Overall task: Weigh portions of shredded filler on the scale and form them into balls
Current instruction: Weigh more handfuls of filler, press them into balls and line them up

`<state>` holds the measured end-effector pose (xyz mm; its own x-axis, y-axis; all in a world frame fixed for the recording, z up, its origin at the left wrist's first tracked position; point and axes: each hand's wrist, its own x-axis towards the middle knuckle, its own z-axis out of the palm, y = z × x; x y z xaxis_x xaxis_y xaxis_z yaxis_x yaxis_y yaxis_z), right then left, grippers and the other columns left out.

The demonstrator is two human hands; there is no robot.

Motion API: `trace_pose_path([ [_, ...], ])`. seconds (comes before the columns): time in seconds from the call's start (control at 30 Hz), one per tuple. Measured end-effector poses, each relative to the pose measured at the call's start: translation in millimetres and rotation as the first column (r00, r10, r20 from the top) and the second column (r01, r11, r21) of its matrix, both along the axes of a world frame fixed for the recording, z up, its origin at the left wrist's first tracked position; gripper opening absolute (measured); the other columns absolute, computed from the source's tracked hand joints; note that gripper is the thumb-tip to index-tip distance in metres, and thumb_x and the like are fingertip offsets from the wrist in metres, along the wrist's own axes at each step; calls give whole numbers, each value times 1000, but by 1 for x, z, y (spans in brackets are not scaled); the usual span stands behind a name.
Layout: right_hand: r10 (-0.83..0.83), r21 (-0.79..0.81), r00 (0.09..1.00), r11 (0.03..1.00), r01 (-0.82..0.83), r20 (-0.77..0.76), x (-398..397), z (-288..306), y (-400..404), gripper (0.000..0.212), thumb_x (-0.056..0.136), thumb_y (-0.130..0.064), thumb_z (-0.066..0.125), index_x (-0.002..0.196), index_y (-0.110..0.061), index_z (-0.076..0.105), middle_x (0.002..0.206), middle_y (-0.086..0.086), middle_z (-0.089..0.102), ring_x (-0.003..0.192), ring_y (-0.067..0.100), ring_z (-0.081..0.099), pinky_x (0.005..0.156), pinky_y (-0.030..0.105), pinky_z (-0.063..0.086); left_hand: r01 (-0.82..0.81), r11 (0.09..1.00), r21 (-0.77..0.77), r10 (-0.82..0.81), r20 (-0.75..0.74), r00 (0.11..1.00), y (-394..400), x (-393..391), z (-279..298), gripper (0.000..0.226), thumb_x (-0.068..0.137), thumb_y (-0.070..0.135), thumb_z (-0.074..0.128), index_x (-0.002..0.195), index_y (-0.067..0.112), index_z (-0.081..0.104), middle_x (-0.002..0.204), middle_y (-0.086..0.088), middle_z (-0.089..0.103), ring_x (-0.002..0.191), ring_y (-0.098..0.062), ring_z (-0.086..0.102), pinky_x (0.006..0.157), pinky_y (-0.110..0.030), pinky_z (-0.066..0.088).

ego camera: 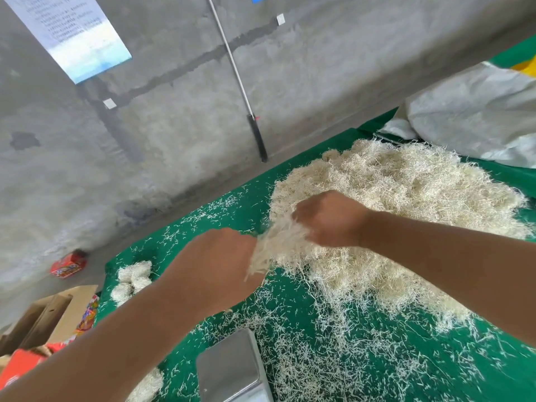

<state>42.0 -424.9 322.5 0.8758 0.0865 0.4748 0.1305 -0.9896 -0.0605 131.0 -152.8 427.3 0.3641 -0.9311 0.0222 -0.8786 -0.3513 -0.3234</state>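
A: Filler tuft, where?
B: Between both hands, at the near-left edge of the big filler pile, lifted just off the green table. Strands hang down from it.

A: Hands?
B: Left hand closed round the tuft's lower left end. Right hand gripping its upper end, knuckles up, fingers buried in the strands. Hands near each other, tuft stretched between them.

A: Still joined to the pile?
B: Cannot tell; its right side runs into the pile's edge.

A: Scale?
B: Steel scale pan nearer the camera than the pile, below the left forearm. Pan bare apart from a stray strand or two. Display out of view.

A: Finished balls?
B: Cluster of filler balls left of the pile, past the left arm at the table's left edge. One more ball left of the scale pan, partly hidden by the arm.

A: Rest of the table?
B: Loose strands scattered all over the cloth between pile and scale.

A: Surroundings?
B: White sack behind the pile, to the right. Concrete wall beyond it, with a pole leaning against it and a poster. Cardboard box and red packets on the floor left of the table.
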Motion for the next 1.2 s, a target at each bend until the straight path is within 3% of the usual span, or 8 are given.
trace_pose_path([
  [0.13,-588,204,773,748,632,-238,-69,-47,-106,27,104,-25,54,78,-23,59,72,-3,64,62,10,62,54,25,53,-272,962,32,270,51,962,63,49,10,30,96,61,56,99,31,58,84,17,47,77,-2,49,70,-19,44],
  [0.53,-483,194,733,756,625,-479,-37,-72,-74,53,86,-66,73,109,-19,61,96,-2,70,79,17,68,60,29,53,-355,914,-197,276,-341,899,40,49,-39,31,95,41,71,77,24,50,72,10,57,61,-6,54,49,-21,31],
  [0.67,-374,401,767,686,607,-521,-29,-66,-32,103,88,-28,83,165,-22,15,150,18,50,113,28,67,88,39,60,-688,709,-156,258,-850,459,28,29,-63,65,96,28,72,154,29,43,117,5,65,76,-2,57,58,-12,49],
  [0.77,-141,713,965,651,259,-222,-28,-47,46,84,95,-61,66,161,-55,14,167,-13,30,148,15,39,119,47,35,-801,599,11,141,-986,92,17,17,-84,78,90,15,71,158,29,36,152,-5,53,114,-19,58,105,-43,43],
  [0.83,58,759,995,651,23,-80,-23,-36,106,77,94,-78,51,159,-60,14,163,-33,24,151,1,31,122,36,25,-757,649,70,37,-998,-60,20,12,-100,48,92,9,69,138,17,58,133,-3,67,105,-18,67,99,-42,54],
  [0.93,112,769,994,636,-65,-9,-5,-44,176,69,95,-76,46,158,-54,26,154,-25,45,138,-12,40,108,15,29,-750,649,-123,-62,-992,110,26,0,-126,26,92,-3,65,112,14,69,103,4,71,92,-10,70,79,-28,60],
  [1.03,-120,874,991,485,0,66,6,-67,206,44,99,-66,49,131,-38,63,111,-16,73,96,-1,69,77,22,58,-777,627,-65,-392,-887,-242,21,-22,-131,11,101,12,51,102,6,60,84,-11,51,76,-22,56,66,-34,52],
  [1.2,-390,958,914,206,200,-107,27,-85,188,55,104,-63,48,71,-20,57,53,1,61,37,14,51,34,29,43,-811,576,101,-249,-923,-292,28,-44,-150,33,102,46,50,126,29,65,100,5,75,99,11,56,113,-33,37],
])
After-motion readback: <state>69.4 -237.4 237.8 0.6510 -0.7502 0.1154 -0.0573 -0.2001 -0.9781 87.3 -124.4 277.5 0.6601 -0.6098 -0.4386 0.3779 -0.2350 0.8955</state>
